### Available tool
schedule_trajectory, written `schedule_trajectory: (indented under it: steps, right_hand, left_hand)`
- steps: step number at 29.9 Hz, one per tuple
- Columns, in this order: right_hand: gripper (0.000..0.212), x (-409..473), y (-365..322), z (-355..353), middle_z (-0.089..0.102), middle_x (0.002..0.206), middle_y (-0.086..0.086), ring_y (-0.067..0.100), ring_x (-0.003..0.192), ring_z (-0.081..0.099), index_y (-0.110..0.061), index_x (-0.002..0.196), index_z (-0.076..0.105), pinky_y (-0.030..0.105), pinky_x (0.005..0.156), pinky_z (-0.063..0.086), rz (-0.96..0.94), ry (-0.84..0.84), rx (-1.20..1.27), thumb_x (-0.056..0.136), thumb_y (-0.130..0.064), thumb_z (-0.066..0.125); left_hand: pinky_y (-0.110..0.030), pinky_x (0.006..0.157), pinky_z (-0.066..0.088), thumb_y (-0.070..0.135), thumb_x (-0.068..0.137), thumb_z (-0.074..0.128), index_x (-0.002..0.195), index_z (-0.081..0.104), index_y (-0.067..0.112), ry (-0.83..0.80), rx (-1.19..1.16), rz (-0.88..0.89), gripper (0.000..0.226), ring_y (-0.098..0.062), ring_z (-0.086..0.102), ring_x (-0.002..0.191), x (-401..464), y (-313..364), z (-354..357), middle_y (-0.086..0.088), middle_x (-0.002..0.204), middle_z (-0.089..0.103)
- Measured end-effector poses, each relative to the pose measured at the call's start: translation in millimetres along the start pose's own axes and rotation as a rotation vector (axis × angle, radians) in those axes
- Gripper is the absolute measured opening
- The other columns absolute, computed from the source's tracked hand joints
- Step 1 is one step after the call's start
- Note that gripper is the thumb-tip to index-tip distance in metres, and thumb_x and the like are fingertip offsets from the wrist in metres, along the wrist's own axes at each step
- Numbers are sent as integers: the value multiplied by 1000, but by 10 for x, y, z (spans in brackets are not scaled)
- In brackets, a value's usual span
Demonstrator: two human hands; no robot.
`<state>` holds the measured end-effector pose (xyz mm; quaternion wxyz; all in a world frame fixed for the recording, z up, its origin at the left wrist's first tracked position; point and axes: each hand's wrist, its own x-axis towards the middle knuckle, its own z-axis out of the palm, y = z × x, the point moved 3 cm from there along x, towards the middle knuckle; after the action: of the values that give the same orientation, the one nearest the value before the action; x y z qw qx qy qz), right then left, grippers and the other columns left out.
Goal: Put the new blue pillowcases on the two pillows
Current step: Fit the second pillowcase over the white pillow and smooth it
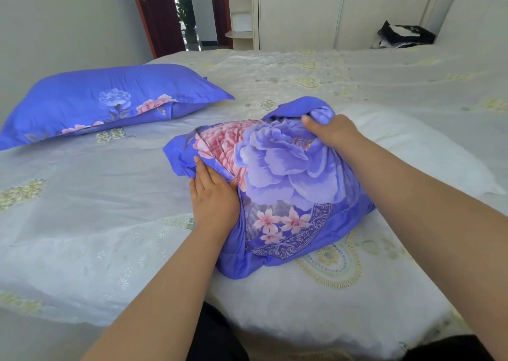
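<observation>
A blue pillowcase [286, 184] with large purple and pink flowers lies bunched over the near end of a bare white pillow [406, 146] in the middle of the bed. My left hand [213, 195] lies flat with straight fingers on the case's left edge. My right hand [332, 131] grips a gathered fold of the case at its far top. The pillow's far part sticks out to the right, uncovered. A second pillow [90, 102], fully inside a matching blue flowered case, lies at the left of the bed.
The bed carries a pale embroidered cover [82, 223]. A dark bundle [404, 34] sits at the bed's far right. Behind stand a pale wardrobe [302, 14] and an open red door [159, 17]. A grey wall runs along the left.
</observation>
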<state>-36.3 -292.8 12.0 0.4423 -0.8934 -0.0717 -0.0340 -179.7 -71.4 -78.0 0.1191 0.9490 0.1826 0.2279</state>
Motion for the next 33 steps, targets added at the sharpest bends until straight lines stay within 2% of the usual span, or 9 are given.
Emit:
schedule_trajectory:
  steps: [3, 5, 10, 15, 18, 21, 24, 28, 33]
  right_hand:
    - [47, -3, 3, 89, 52, 96, 4, 16, 79, 51, -4, 94, 62, 27, 59, 35, 83, -229, -217, 78, -46, 72]
    - [41, 15, 29, 35, 54, 94, 12, 23, 77, 52, -7, 80, 54, 29, 58, 35, 48, -189, -395, 79, -43, 72]
    - [33, 21, 161, -128, 60, 113, 21, 36, 105, 56, -2, 108, 59, 33, 77, 40, -115, 51, -456, 91, -31, 59]
    - [34, 63, 816, -431, 69, 110, 15, 25, 94, 66, -8, 110, 67, 35, 94, 49, 164, 286, 125, 77, -17, 64]
    - [39, -114, 874, -287, 64, 109, 25, 40, 103, 61, -1, 117, 56, 41, 82, 45, 129, 307, -184, 84, -23, 54]
    - [35, -235, 774, -259, 62, 94, 30, 46, 87, 61, -1, 122, 38, 40, 65, 36, -70, 225, -595, 91, -14, 48]
    - [35, -232, 869, -573, 61, 99, 30, 46, 92, 60, -7, 121, 39, 41, 70, 39, 64, 383, -510, 88, -12, 48]
    - [30, -314, 918, -502, 57, 112, 31, 46, 104, 55, -4, 118, 43, 44, 83, 42, 183, 307, -428, 93, -20, 46]
    - [56, -556, 990, -402, 60, 111, 23, 39, 102, 57, -2, 114, 46, 37, 73, 36, 195, 243, -313, 89, -53, 52]
  left_hand:
    - [-48, 113, 20, 29, 96, 47, 141, 19, -16, -1, -3, 1, 70, -42, 31, 136, -9, -8, -7, -31, 152, 12]
    - [-46, 114, 19, 32, 96, 46, 141, 17, -16, 6, -6, 5, 72, -41, 30, 137, -16, 0, -35, -30, 152, 11]
    - [-37, 117, 6, 40, 98, 36, 146, 6, -8, -16, -66, 26, 75, -32, 14, 144, -6, 33, -63, -22, 156, -3]
    - [-42, 115, 15, 56, 91, 38, 146, 10, -7, -27, -138, 90, 88, -34, 16, 144, -14, 67, -37, -26, 155, 6]
    - [-49, 109, 28, 60, 86, 24, 150, 16, 8, 35, -98, 153, 83, -40, 29, 137, -49, 100, -39, -27, 153, 15]
    - [-54, 105, 32, 51, 89, 29, 148, 23, 26, 121, 65, 239, 64, -44, 33, 134, -40, 73, -77, -21, 153, 22]
    - [-53, 105, 32, 49, 91, 32, 146, 32, 29, 133, 123, 289, 59, -42, 30, 137, -14, 120, -50, -15, 154, 24]
    - [-51, 108, 30, 49, 93, 45, 149, 18, 36, -40, -119, 92, 63, -41, 21, 139, 27, -15, -9, -11, 158, 7]
    - [-47, 90, 40, 67, 83, 46, 137, 29, 8, -153, -208, -292, 81, -42, 50, 114, -56, -221, -178, -20, 133, 42]
